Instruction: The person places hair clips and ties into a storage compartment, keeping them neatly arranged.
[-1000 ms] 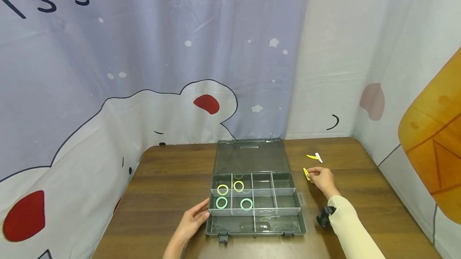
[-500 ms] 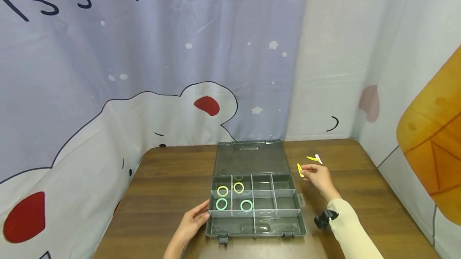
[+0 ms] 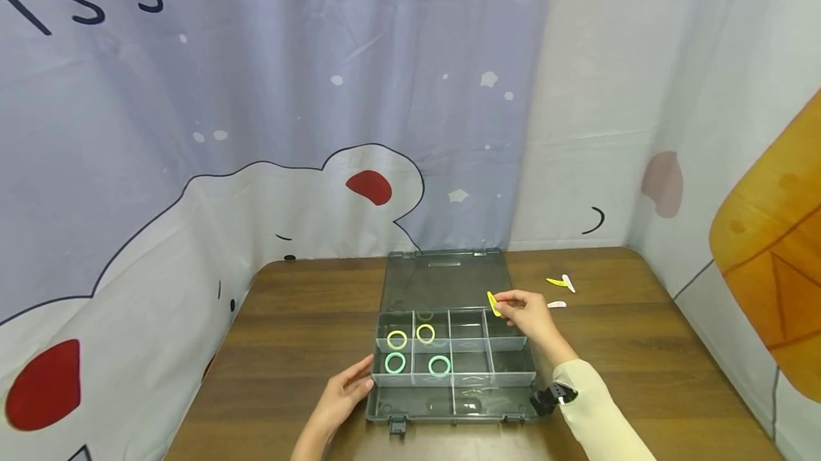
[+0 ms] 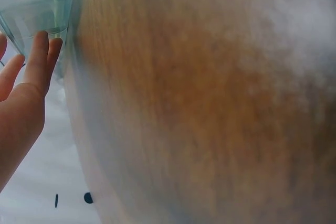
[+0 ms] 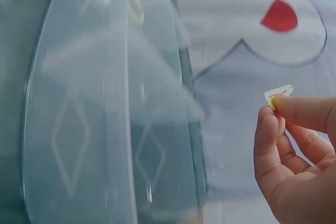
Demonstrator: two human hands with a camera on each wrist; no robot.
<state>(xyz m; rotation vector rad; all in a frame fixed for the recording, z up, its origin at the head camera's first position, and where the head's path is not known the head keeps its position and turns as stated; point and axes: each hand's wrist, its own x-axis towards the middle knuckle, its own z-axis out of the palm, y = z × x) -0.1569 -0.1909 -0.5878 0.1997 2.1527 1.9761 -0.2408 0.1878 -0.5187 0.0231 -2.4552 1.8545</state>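
My hands are well apart, one to each side of the work. In my right hand (image 3: 529,315) I pinch a yellow clip (image 3: 493,303) between thumb and fingertips, and it hangs in the air over the back right part of the storage box (image 3: 474,417), near where the lid (image 3: 442,280) joins it. My left hand (image 3: 343,391) lies against the box's left wall, fingers fairly straight and touching it without clasping anything, which I take to be a way of steadying it. I judge the step in hand to be bringing the clip across to the box, its release not yet done. The next move seems to call for picking a compartment and lowering the clip past the thin dividers (image 3: 470,378), which could catch it; my own hand also covers some of the back right compartment. Two compartments of the back row hold a yellow ring (image 3: 388,341) and another like it, and the row in front has a green ring (image 3: 387,363) in each of its two leftmost compartments. Beyond my right hand, on the wooden table (image 3: 308,311), a white clip (image 3: 558,304) lies near it, and farther back a second yellow clip (image 3: 555,281) touches another white one.
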